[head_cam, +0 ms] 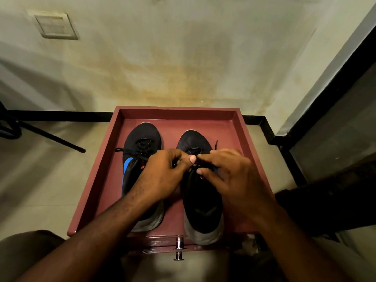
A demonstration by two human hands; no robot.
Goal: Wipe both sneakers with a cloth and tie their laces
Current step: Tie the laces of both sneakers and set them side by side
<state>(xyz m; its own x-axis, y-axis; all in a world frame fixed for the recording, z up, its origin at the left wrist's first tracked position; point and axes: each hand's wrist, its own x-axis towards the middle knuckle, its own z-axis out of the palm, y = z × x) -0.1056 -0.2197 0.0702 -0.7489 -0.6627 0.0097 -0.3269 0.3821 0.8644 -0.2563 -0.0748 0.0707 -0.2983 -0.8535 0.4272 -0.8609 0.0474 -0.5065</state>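
Two black sneakers stand side by side, toes pointing away, on a dark red tray-like top (240,127). The left sneaker (142,139) has a blue side patch and its black laces lie loose, one end trailing left. Both hands meet over the laces of the right sneaker (200,202). My left hand (162,176) pinches a black lace between thumb and fingers. Just to its right, my right hand (232,176) pinches the lace with curled fingers. No cloth is in view.
The red top has raised edges and a metal handle (178,248) at its front. A stained wall (183,58) rises right behind it. A black chair leg (50,137) crosses the floor at left; a dark ledge (325,180) lies at right.
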